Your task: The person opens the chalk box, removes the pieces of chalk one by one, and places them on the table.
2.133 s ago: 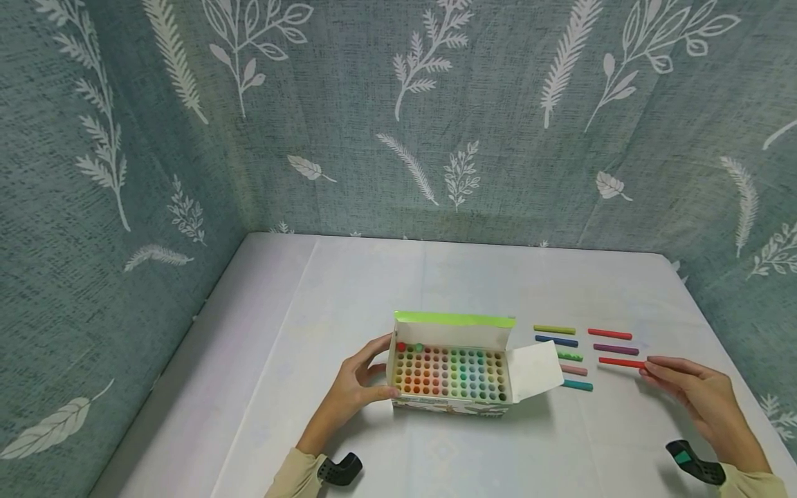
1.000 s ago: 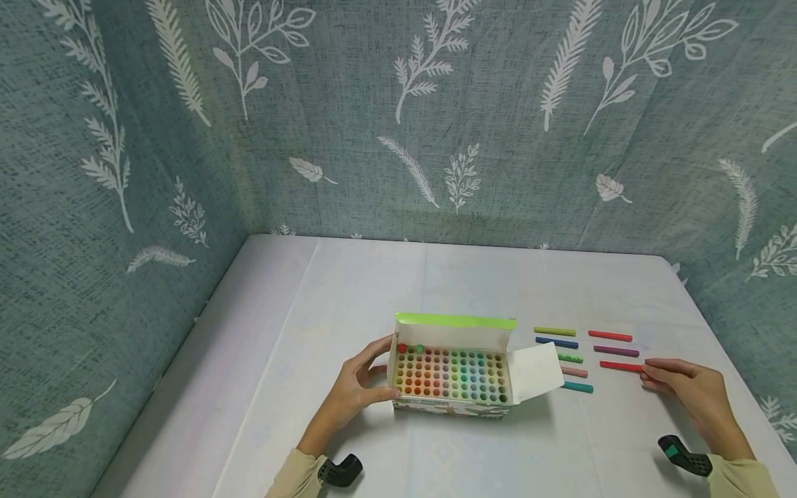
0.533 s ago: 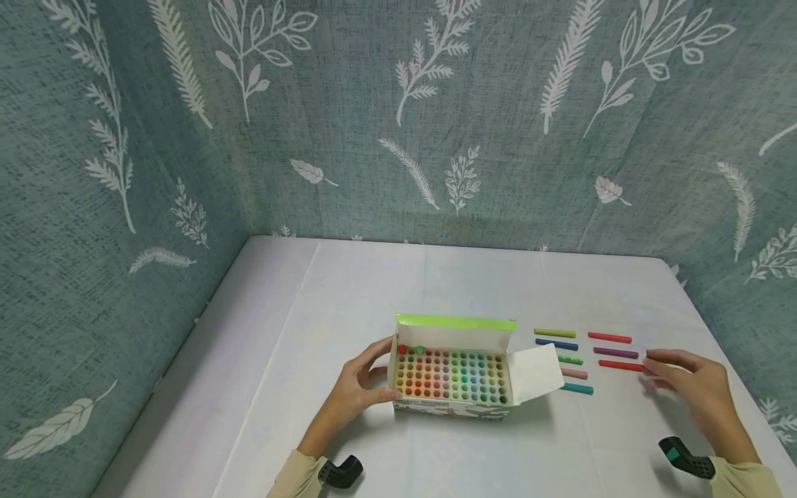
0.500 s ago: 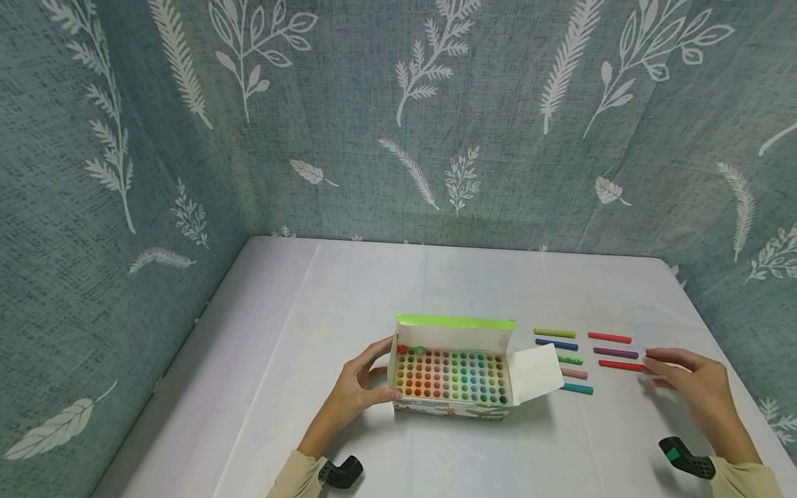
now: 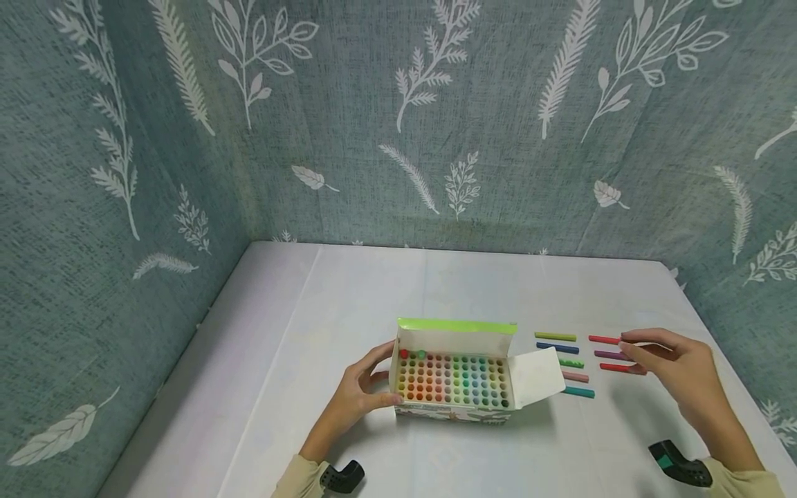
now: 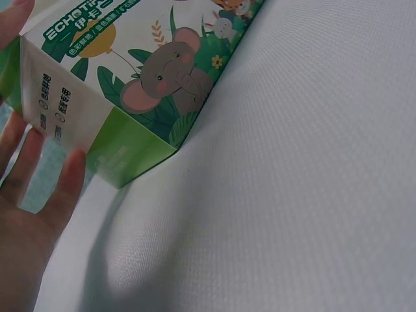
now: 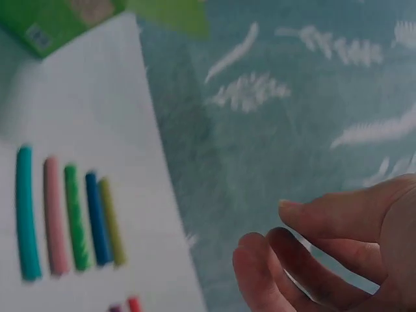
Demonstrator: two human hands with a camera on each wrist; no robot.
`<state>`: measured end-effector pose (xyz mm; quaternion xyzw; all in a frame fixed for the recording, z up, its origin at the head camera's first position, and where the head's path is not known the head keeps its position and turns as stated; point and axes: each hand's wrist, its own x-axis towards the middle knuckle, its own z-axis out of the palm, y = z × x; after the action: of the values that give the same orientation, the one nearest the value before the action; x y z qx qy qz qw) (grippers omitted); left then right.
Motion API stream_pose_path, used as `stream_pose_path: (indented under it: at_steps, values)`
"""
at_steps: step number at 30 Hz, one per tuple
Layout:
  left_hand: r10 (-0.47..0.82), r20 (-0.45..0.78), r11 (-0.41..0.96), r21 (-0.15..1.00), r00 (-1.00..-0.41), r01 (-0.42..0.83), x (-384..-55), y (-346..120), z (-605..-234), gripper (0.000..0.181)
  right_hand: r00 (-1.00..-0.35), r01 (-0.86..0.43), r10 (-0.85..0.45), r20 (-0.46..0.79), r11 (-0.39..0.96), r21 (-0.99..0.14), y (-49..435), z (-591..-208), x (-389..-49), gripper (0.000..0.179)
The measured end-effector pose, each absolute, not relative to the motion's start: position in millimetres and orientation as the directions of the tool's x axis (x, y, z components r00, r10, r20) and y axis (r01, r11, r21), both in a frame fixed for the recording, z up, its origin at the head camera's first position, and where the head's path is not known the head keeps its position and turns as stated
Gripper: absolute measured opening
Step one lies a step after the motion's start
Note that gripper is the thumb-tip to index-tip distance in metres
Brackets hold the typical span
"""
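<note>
My left hand (image 5: 349,394) grips the left end of an open cardboard chalk box (image 5: 454,413), thumb at its front corner and fingers along its side. The printed box front (image 6: 156,78) shows an elephant in the left wrist view. Inside is a grid of holes, with a red chalk and a green chalk at the back left. My right hand (image 5: 685,370) hovers at the right end of the farthest red chalk stick (image 5: 602,339); the right wrist view shows its thumb and fingers apart. A purple stick (image 5: 607,355) and another red stick (image 5: 613,367) lie nearer me.
Left of these lies a column of yellow-green (image 5: 555,337), blue (image 5: 557,348), green, pink and teal (image 5: 579,393) sticks. The box's side flap (image 5: 535,377) sticks out over some of their ends. A leaf-patterned cloth wall (image 5: 349,138) borders the white table.
My right hand has left the nearer red stick, which stays on the table, and moved away from me to the farthest red stick. My left hand keeps its grip on the box.
</note>
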<state>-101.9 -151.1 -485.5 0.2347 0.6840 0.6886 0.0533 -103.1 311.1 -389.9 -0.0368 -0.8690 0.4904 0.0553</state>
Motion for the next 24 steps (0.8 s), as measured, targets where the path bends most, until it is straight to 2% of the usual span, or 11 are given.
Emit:
stream_pose_path:
  at_steps: [5,11,14,24]
  values:
    - [0.392,0.25,-0.043,0.966,-0.886,0.253,-102.0,-151.6,-487.1,0.078,-0.989,-0.097,0.035,0.142,0.569,-0.816,285.5,-371.8,-96.0,0.029]
    - [0.406,0.275,-0.049,0.959,-0.872,0.28,-102.9,-151.3,-485.8,0.078,-0.97,-0.233,-0.066,0.234,0.528,-0.817,256.9,-355.6,-88.7,0.02]
    - [0.413,0.271,-0.051,0.96,-0.87,0.275,-102.5,-150.2,-483.2,0.079,-0.955,-0.292,-0.12,0.272,0.552,-0.781,243.1,-350.3,-86.2,0.017]
    - [0.416,0.261,-0.037,0.962,-0.871,0.271,-102.3,-150.2,-482.9,0.079,-0.911,-0.403,-0.28,0.302,0.455,-0.794,200.2,-348.0,-93.9,0.013]
